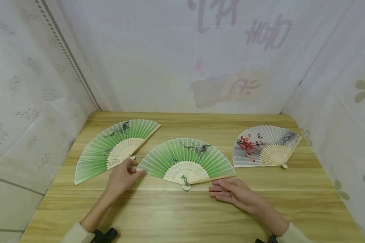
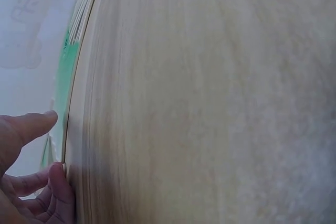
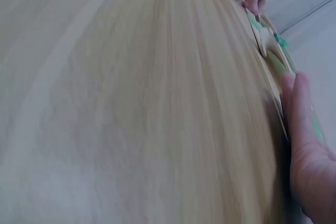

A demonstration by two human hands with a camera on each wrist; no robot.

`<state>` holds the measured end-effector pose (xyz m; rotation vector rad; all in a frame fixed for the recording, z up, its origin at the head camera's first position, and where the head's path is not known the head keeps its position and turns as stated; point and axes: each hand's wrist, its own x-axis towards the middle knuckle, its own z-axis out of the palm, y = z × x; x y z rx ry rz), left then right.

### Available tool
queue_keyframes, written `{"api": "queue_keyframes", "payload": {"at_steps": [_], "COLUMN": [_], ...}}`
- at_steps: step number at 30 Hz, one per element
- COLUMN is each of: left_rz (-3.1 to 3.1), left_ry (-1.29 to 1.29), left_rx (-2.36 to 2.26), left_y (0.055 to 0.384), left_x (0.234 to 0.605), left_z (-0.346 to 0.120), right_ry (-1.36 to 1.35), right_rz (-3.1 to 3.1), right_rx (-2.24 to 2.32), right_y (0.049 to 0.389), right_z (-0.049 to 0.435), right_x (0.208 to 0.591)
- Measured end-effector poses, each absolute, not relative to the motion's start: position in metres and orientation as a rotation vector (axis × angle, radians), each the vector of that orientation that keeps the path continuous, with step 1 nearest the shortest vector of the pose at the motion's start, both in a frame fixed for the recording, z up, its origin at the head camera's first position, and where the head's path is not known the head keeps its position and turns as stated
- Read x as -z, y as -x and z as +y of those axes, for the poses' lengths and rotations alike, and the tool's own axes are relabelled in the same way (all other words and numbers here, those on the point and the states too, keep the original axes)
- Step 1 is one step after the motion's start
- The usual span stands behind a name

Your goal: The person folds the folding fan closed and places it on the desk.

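Three spread folding fans lie on the table. The middle green fan (image 1: 158, 166) has a dark branch print, pale ribs and a green cord at its pivot. My left hand (image 1: 121, 179) is at its left end, thumb and bent fingers apart; in the left wrist view, a fingertip is at the tip of the green fan (image 2: 64, 77). Another green fan (image 1: 92, 158) spreads out left of that hand, its pivot just beyond the fingers. My right hand (image 1: 238, 195) lies along the middle fan's right edge, fingers nearly straight; whether they touch it I cannot tell.
A grey-white fan (image 1: 252, 152) with red blossoms lies at the right rear. The wooden table (image 1: 176, 216) ends against a printed white cloth backdrop (image 1: 146, 60), with patterned cloth at both sides. Dark wrist devices (image 1: 104, 235) show at the lower edge.
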<state>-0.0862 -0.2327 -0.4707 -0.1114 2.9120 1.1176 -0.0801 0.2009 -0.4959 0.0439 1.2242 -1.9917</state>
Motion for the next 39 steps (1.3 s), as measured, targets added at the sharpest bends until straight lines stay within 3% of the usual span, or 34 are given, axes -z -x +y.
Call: {"api": "queue_keyframes", "payload": {"at_steps": [21,39], "left_rz": [2.909,2.91], "left_ry": [0.15,0.03], "left_rx": [-1.07,-0.975], "left_y": [0.087,0.091], "left_x": [0.469,0.47], "left_z": [-0.23,-0.235], "right_ry": [-0.258,-0.374], "right_rz": [1.066,1.236], "right_rx": [2.148,2.166], "right_y": [0.072,0.079], "right_z": [0.161,0.137], "right_x": [0.494,0.49]}}
